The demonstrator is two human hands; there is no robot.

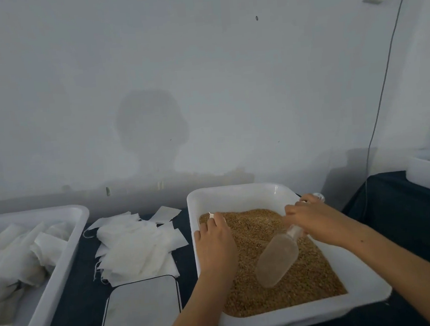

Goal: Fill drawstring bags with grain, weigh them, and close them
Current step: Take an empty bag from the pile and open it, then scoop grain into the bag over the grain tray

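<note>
A dark worktop (408, 213) is carrying everything. Under both hands a white tub (363, 290) is holding brown grain (292, 286). Far to the left of the left hand another white tub (59, 241) is holding filled bags (21, 252). Just left of the left hand a pile of flat drawstring bags (135, 245) is lying, with a white scale (141, 315) nearer the person. The right hand (315, 219) is gripping the handle of a clear scoop (279, 258), its bowl resting on the grain. The left hand (215, 243) is pinching 1 small white bag (211, 215) over the grain.
</note>
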